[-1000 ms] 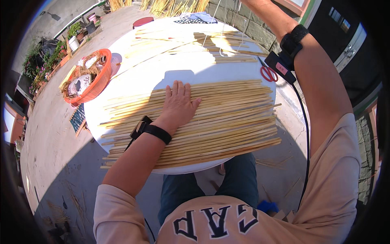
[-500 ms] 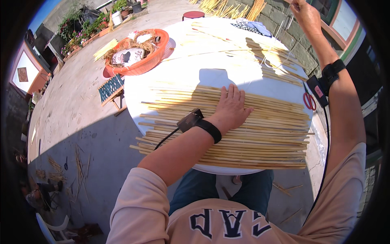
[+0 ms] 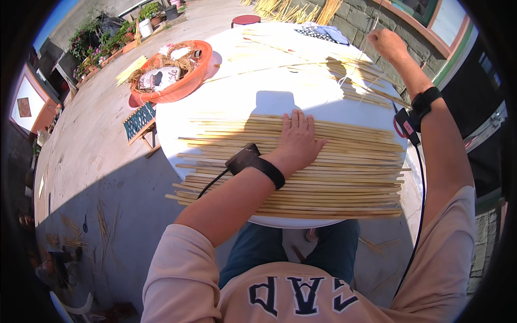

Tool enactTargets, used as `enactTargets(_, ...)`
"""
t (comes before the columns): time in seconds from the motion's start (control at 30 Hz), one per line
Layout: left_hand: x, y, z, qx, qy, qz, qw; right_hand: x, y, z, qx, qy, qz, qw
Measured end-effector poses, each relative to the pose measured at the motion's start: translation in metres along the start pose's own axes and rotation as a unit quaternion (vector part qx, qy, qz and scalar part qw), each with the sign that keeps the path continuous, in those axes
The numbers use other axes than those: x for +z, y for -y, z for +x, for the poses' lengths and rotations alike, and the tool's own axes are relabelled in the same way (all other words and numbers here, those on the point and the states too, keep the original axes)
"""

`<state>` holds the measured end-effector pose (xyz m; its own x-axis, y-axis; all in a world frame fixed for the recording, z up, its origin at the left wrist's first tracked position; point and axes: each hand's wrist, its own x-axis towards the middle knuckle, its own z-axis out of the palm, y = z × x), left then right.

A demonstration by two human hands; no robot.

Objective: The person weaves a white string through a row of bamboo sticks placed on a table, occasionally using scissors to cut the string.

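My left hand [image 3: 299, 141] lies flat on a row of straw-coloured reed stalks [image 3: 355, 164], fingers stretched out, pressing on their upper middle part. The stalks lie side by side across the near half of a round white table [image 3: 231, 102]. Up at the right, beyond the table's edge, my right hand [image 3: 389, 46] is raised with its fingers pinched together. A thin white thread [image 3: 344, 81] appears to run from it down over the table; its end in the fingers is too fine to make out. Red-handled scissors [image 3: 398, 128] are partly hidden by my right wrist.
An orange plastic basket [image 3: 186, 86] with bundled fibre and a printed bag stands at the table's left edge. More loose stalks [image 3: 369, 97] lie at the far right, a folded cloth [image 3: 323, 35] behind them. A small folding stool [image 3: 141, 121] and a red round stool [image 3: 246, 20] stand nearby.
My right hand has come down slightly from higher up, its fingers still pinched. My left hand stays flat on the stalks. The whole view has shifted a little.
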<state>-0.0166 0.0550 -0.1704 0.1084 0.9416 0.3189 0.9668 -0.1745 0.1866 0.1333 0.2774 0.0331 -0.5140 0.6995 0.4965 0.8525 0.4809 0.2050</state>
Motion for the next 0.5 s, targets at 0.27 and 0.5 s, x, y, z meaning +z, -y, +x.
enactTargets(0.27, -0.011, 0.008, -0.005, -0.021, 0.041, 0.015, 0.999, 0.022, -0.049, -0.070, 0.058, 0.061, 0.084, 0.993)
enactTargets(0.5, -0.008, 0.003, -0.003, -0.022, 0.042, 0.028, 0.999, 0.044, -0.088, -0.185, 0.189, 0.189, 0.237, 0.934)
